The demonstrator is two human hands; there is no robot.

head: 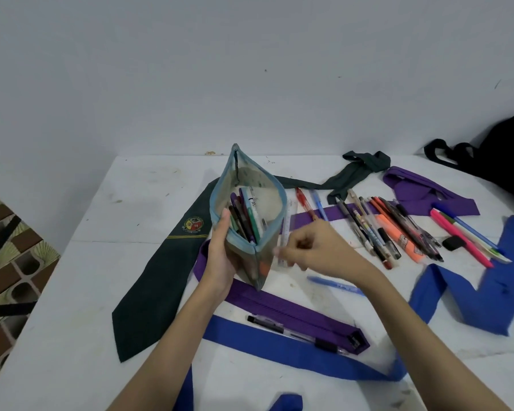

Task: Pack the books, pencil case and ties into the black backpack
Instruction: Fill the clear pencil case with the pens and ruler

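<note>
The left hand (220,256) grips the upright, blue-trimmed fabric pencil case (248,212) by its side, mouth open toward twelve o'clock. The right hand (312,247), just beside it at three o'clock, pinches a clear plastic ruler (285,232) standing on end, its long axis parallel to the case; it looks ready to go up and in. Loose pens (389,229) lie farther toward two o'clock across a purple tie (294,312), with the black backpack (505,155) beyond them at the table's (131,188) edge. A green crested tie (163,271) lies at nine o'clock; nothing blocks the case.

Plain home room: scuffed white table (137,203) against bare wall (161,69), patterned tile floor (9,256).
</note>
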